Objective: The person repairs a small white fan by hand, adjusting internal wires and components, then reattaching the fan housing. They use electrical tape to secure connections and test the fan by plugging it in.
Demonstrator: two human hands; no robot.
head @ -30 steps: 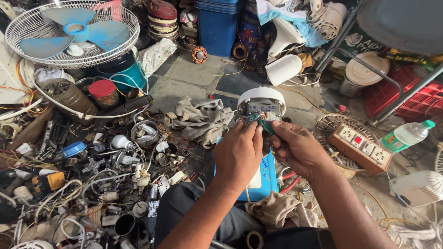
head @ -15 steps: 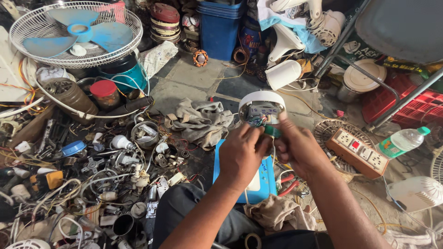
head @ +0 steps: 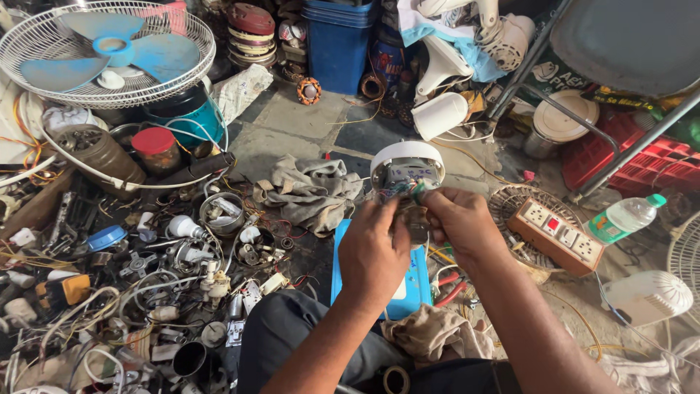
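From the head camera, the left hand (head: 373,252) and the right hand (head: 453,219) meet over a round white fan housing (head: 407,169), held up in front of the knees and above a blue box (head: 414,281); the housing faces the wearer with its inner wiring and a small board exposed. The left fingers close round the lower edge of the housing and a dark part beneath it; the right fingers pinch a thin green-handled tool (head: 418,191) whose tip goes in among the coloured wires. The step in hand looks like work on the wiring or a fastener inside the housing; the next move probably calls for a steady left grip and a small, careful turn or push of the tool, since the wires crowd the tip. Around lie a grey rag (head: 310,191), a heap of small metal parts (head: 182,255), a caged blue fan (head: 109,51), a socket board (head: 558,233) and a plastic bottle (head: 625,217).
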